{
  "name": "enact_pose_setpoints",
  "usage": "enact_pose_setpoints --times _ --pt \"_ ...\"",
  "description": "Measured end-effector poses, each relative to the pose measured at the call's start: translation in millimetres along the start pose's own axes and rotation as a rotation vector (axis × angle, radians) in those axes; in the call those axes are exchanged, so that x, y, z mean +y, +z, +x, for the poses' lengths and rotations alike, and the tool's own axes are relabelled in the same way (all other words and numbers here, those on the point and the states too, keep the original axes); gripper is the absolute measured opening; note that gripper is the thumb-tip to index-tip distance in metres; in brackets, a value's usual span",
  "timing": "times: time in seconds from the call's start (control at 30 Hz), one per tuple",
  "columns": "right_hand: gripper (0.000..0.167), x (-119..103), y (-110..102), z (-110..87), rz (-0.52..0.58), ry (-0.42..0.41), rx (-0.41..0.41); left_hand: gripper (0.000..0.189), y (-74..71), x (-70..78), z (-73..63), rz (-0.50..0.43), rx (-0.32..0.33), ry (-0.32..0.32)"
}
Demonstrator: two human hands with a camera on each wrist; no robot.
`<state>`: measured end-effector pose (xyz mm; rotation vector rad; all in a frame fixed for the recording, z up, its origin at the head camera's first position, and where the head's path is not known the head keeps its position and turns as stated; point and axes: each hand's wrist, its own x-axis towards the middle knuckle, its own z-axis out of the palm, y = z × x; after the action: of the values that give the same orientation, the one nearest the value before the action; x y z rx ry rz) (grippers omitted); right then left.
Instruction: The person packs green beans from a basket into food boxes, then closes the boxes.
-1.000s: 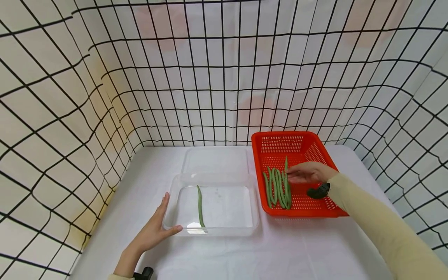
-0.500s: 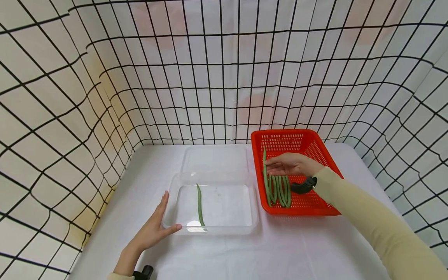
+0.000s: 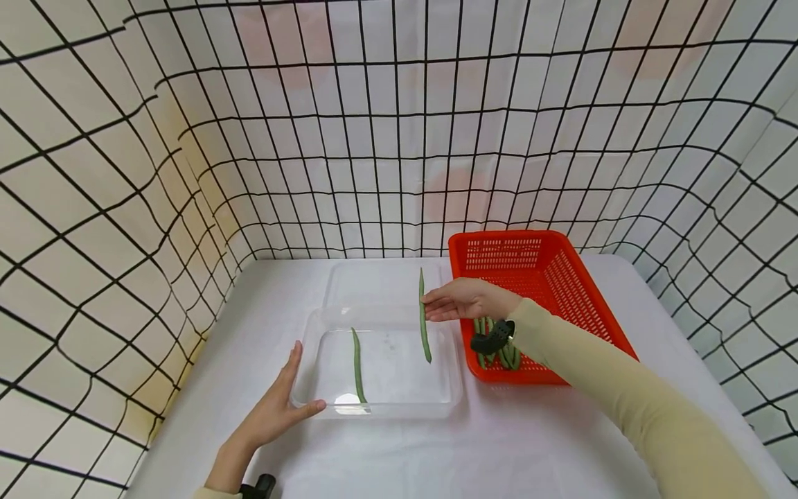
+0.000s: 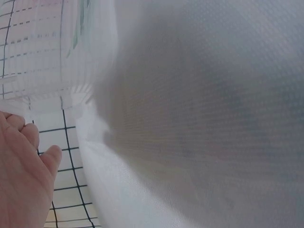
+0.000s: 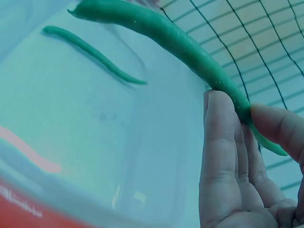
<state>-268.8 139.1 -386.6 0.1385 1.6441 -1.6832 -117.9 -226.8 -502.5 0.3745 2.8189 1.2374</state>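
My right hand (image 3: 470, 299) pinches one green bean (image 3: 425, 337) between thumb and fingertips, above the right end of a clear plastic container (image 3: 405, 412). The right wrist view shows the held bean (image 5: 175, 42) gripped near one end. A second green bean (image 3: 357, 364) lies inside the container, toward its left. My left hand (image 3: 271, 409) rests at the container's front left corner, fingers and thumb spread. Several more green beans (image 3: 511, 357) lie in a red plastic basket (image 3: 592, 301) on the right, partly hidden by my right wrist.
A flat clear plastic piece (image 3: 383, 283), like a lid, lies behind the container. Black wire mesh (image 3: 425, 159) backed by white sheeting stands along the back and both sides. White cloth (image 3: 499, 450) covers the table.
My right hand picked out a green bean at the basket's left side and carried it left over the container. The left hand has stayed in place.
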Motion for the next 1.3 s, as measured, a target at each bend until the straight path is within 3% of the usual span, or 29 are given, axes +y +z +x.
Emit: enact_pose_setpoints --times 0.3,0.6,1.3 --pt "0.015 14.9 36.6 26.5 -0.013 0.058 -0.025 0.113 -0.8 1.2 -1.3 -0.006 0.008 0.006" --pt "0.017 33.5 58.4 45.3 -0.051 0.094 -0.016 0.112 1.3 0.8 -1.7 -0.004 0.01 0.0" --pt "0.008 61.9 83.4 72.2 -0.085 0.149 0.045 0.112 0.8 -0.5 -1.4 -0.01 0.009 0.009"
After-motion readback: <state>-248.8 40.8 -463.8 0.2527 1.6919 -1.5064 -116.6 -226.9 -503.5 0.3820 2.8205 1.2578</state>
